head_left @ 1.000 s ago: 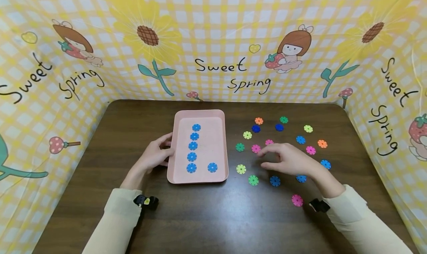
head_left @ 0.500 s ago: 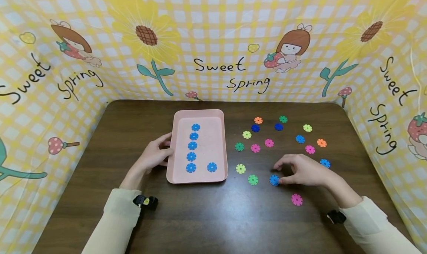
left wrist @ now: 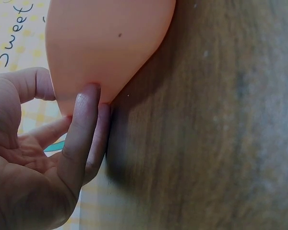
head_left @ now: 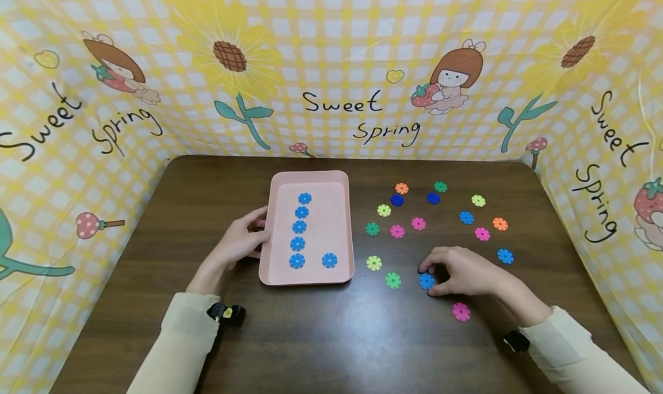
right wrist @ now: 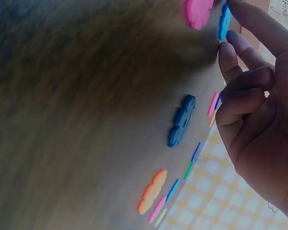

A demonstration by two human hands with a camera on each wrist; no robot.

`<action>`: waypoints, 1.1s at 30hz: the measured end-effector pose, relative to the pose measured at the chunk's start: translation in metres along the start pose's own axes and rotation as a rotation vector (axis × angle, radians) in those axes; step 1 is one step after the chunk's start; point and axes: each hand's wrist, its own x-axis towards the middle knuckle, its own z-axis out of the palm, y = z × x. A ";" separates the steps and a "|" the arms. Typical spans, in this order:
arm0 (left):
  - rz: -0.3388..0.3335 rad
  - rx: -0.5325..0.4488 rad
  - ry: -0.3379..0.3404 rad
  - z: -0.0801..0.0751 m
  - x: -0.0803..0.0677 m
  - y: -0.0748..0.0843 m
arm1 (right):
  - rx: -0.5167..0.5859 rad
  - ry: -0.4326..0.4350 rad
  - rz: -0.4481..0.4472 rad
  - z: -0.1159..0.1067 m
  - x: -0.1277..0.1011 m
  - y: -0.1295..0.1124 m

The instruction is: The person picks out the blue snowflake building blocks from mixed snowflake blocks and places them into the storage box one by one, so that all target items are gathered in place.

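The left hand [head_left: 239, 238] grips the left side of a pink tray [head_left: 350, 233]; in the left wrist view its fingers press the tray's wall [left wrist: 110, 43]. Inside the tray, a column of several blue flower-shaped discs [head_left: 299, 226] lies left of centre, and one more blue disc [head_left: 329, 260] lies at lower right. Right of the tray, the right hand [head_left: 468, 273] pinches a blue flower-shaped disc [head_left: 427, 281] by its edges between thumb and index finger, at table level. The right wrist view shows this disc [right wrist: 224, 21] at the fingertips, with the other fingers curled.
Several loose discs lie around the right hand: pink [head_left: 461, 311], green [head_left: 393, 280], yellow-green [head_left: 374, 263], orange [head_left: 500, 224] and blue [head_left: 505, 256]. The brown table [head_left: 321, 342] meets a checked cloth [head_left: 331, 54] at the back and sides.
The right hand has moved down and right from near the pink discs to the blue disc, and its fingers have closed about it. The left hand and tray keep their places.
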 end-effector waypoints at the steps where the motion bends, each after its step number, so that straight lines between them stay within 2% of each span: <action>1: 0.001 0.000 -0.002 0.000 0.000 0.000 | -0.004 0.001 0.002 0.001 0.000 0.000; 16: 0.007 -0.005 -0.004 0.000 0.000 0.001 | -0.026 0.000 0.033 0.003 0.005 -0.003; 24: 0.005 -0.008 -0.003 0.000 -0.001 0.001 | -0.087 0.046 0.090 0.004 0.005 -0.003; 29: 0.004 0.000 -0.001 0.001 0.000 -0.001 | -0.075 0.045 0.079 0.005 0.005 -0.003; 33: 0.006 -0.004 -0.001 0.001 0.000 -0.001 | -0.016 0.042 0.044 0.004 0.006 -0.002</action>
